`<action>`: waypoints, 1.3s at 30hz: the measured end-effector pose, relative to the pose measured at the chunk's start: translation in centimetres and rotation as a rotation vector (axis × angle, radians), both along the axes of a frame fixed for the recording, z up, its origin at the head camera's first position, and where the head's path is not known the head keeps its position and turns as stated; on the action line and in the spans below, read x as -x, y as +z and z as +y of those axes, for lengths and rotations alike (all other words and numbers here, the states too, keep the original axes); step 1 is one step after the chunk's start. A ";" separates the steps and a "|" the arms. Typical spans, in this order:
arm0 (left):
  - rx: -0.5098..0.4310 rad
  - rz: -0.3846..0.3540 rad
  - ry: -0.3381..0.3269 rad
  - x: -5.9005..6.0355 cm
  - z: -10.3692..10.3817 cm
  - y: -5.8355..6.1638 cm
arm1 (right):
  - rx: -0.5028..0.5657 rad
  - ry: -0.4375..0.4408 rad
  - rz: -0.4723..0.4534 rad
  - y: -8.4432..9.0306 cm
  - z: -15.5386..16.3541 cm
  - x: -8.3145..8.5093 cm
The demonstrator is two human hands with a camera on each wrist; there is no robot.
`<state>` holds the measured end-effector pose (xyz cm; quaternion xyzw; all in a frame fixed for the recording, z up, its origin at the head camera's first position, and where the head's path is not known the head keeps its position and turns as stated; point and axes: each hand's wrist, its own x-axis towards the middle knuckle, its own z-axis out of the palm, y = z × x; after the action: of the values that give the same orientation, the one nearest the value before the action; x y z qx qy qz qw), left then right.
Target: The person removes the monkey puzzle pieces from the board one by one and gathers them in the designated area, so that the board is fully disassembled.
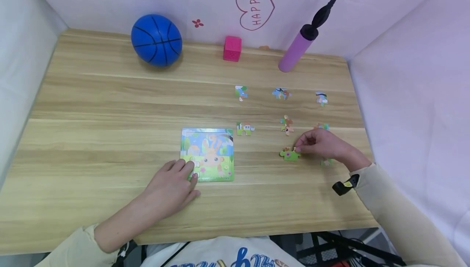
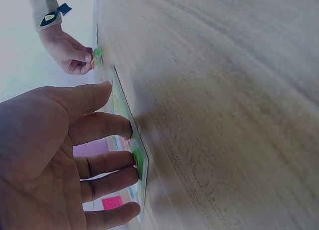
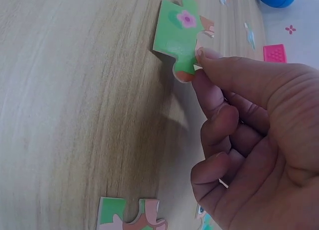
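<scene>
My right hand (image 1: 324,146) pinches a green jigsaw puzzle piece (image 3: 174,33) between thumb and forefinger. The piece carries a pink flower and is lifted off the wood in the right wrist view; the other fingers curl inward. To the left lies a square puzzle board (image 1: 220,174) printed with a pale bunny-like picture. Fingertips of my left hand (image 1: 170,185) rest on the board's near left part, fingers slightly bent and gripping nothing. Beside the right hand lies another green-and-pink piece (image 3: 112,215), partly hidden under that hand in the head view.
Loose puzzle pieces lie in rows, among them a blue one (image 1: 281,93), a house one (image 1: 245,129) and a brown one (image 1: 287,125). A blue ball (image 1: 156,40), pink block (image 1: 232,49) and purple pump (image 1: 295,51) stand along the back wall.
</scene>
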<state>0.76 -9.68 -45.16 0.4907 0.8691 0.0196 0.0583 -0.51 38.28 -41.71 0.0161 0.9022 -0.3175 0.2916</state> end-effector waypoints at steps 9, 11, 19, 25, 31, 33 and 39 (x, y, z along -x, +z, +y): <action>0.001 0.001 0.007 -0.1 0.0 0.2 | 0.033 -0.002 0.056 0.4 -0.1 0.4; -0.001 0.002 0.008 -0.1 0.0 0.2 | 0.047 0.014 0.070 0.6 -0.3 0.6; -0.009 0.017 0.010 -0.3 -0.2 0.2 | 0.089 0.162 0.133 1.9 -3.5 0.8; -0.030 0.027 0.015 -0.4 -0.5 0.1 | 0.081 0.222 0.104 2.6 -6.9 1.9; -0.029 -0.007 0.022 -0.5 -0.5 0.2 | 0.148 0.329 0.074 2.4 -10.9 3.3; -0.036 -0.025 0.028 -0.5 -0.6 0.3 | 0.175 0.378 0.085 2.1 -12.7 3.7; -0.087 -0.066 0.040 -0.2 -0.5 0.4 | 0.239 0.523 0.106 1.0 -18.4 4.6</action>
<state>0.97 -10.22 -44.79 0.4745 0.8747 0.0745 0.0652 -5.12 19.88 -40.74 -0.2683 0.8459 -0.3357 0.3158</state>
